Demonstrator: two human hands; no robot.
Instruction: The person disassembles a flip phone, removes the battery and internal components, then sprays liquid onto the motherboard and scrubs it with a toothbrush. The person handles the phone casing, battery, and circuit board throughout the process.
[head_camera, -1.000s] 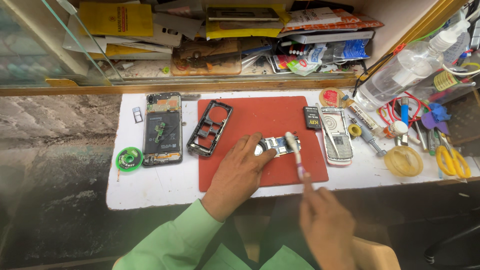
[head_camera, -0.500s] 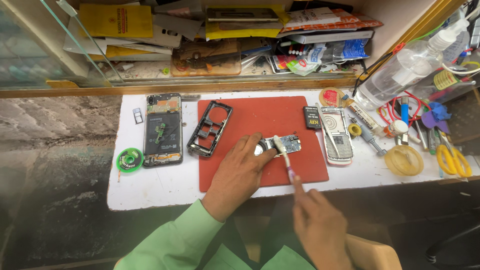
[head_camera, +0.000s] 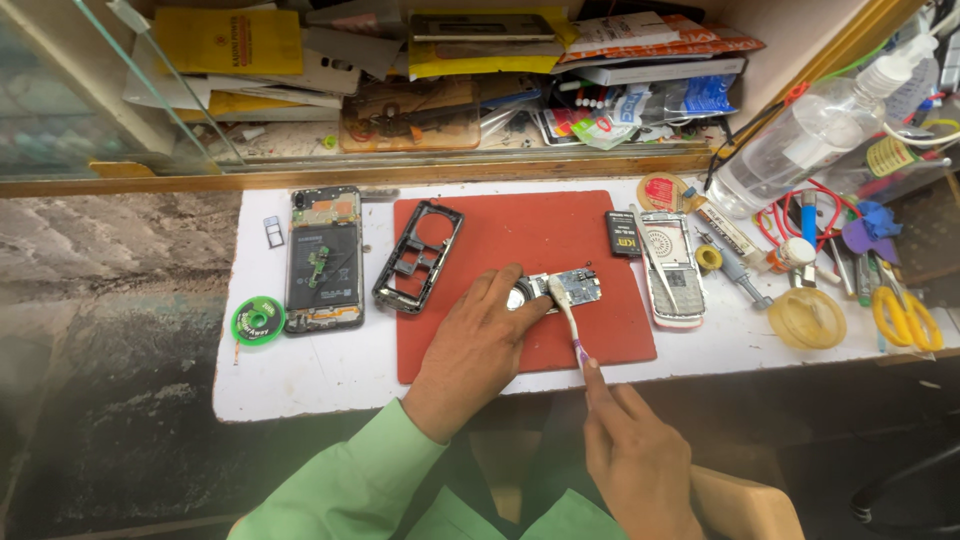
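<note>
A small circuit board (head_camera: 572, 289) lies on the red mat (head_camera: 520, 240) at the centre of the frame. The left hand (head_camera: 475, 345) pins its left end, fingers pressed down on it. The right hand (head_camera: 635, 455), lower right of centre, has its fingers closed around a toothbrush (head_camera: 566, 315) whose head touches the board. Left of the mat on the white worktop (head_camera: 320, 370) lie a black phone frame (head_camera: 418, 256) and an opened phone (head_camera: 323, 258).
</note>
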